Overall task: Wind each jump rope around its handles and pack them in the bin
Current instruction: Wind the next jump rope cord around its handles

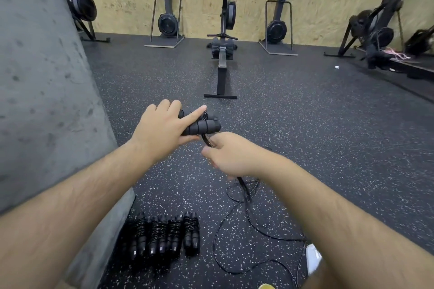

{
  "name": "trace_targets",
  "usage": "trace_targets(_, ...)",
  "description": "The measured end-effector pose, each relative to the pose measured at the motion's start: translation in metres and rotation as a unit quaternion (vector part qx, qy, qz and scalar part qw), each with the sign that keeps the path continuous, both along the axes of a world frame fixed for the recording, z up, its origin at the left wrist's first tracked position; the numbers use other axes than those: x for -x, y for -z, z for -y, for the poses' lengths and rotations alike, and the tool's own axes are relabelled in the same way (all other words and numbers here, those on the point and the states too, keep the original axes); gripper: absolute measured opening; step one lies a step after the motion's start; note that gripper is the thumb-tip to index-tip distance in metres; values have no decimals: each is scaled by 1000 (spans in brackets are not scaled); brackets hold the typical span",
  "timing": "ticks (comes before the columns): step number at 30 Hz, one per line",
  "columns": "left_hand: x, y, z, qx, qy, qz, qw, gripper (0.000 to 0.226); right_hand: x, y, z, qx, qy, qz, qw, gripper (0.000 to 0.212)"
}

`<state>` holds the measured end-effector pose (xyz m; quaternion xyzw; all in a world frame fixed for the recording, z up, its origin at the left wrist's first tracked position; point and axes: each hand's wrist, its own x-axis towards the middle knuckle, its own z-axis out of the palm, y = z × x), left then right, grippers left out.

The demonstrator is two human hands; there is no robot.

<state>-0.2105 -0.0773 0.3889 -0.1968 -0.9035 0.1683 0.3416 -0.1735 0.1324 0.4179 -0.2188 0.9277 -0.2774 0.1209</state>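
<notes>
The left hand (162,124) holds both handles (202,124) together; the right hand (229,155) pinches the rope (246,218). Tight, neat loops work best.

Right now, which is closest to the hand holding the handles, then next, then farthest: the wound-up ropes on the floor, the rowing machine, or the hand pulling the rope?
From the left hand:
1. Right hand, just beside it.
2. Rowing machine, ahead on the floor.
3. Wound ropes, below near the wall.

No text, label or number can be read anywhere — every surface is too blurred.
</notes>
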Motion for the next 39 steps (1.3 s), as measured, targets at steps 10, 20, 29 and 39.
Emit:
trace_targets(10, -11, 7, 1, 99, -33, 111, 988, 88, 30, -16, -27, -73, -7, -278, 958, 20)
trace_targets(20, -20, -4, -12, 27, 123, 35, 991, 81, 57, 12, -42, 115, 28, -119, 986, 20)
trace_targets(29, -15, -4, -19, -20, 13, 13, 1000, 88, 19, 35, -3, 53, 22, 44, 997, 23)
trace_targets(39, -9, 3, -12, 30, -52, 48, 997, 86, -7, -13, -6, -144, -11, -252, 957, 28)
